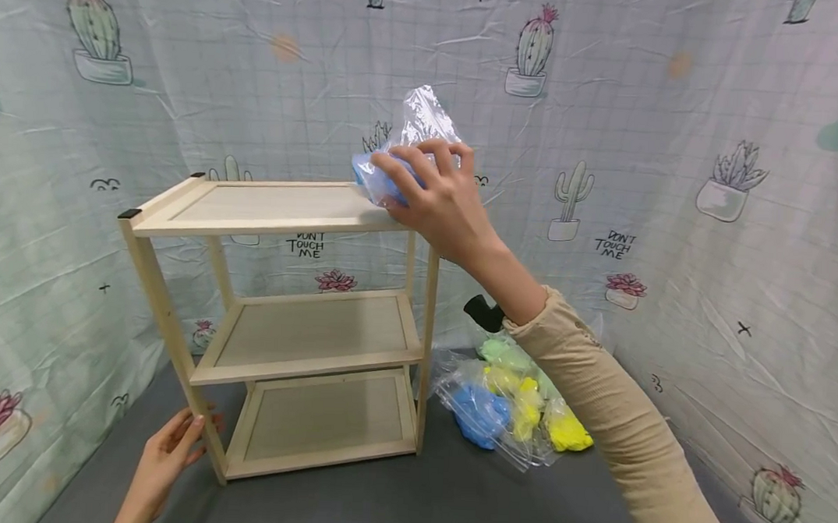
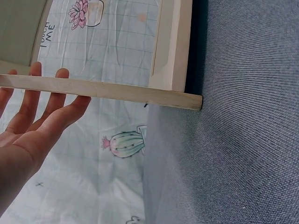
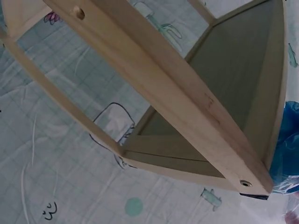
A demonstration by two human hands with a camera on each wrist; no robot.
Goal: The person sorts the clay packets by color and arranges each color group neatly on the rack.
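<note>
Hands, both occupied: the right hand (image 1: 443,196) grasped a clear plastic bag (image 1: 422,125) with blue contents, its fingers bent over the bundle, while the left hand (image 1: 172,446) held the left front post (image 1: 167,321) of a wooden rack (image 1: 309,368), thumb and fingers on opposite sides. The bag was located at the right end of the top shelf (image 1: 267,204), its loose clear upper part standing above the knuckles; whether the shelf bore its weight could not be told. Judged by appearance, the bag was light and soft, with a slick, yielding film that might slide under a narrow pinch; the blue bulk offered a surer hold than the thin, empty upper part. The rack, by contrast, appeared stiff but slender, so that a steadying grasp low on a post suited it better than pressure on a shelf panel. Right of the rack, similar bags lay heaped on the grey table (image 1: 380,505): a blue bag (image 1: 481,408), a yellow bag (image 1: 569,432) and a pale green bag (image 1: 506,355), seemingly just as soft. Beyond hung a cactus-printed cloth (image 1: 328,94).
</note>
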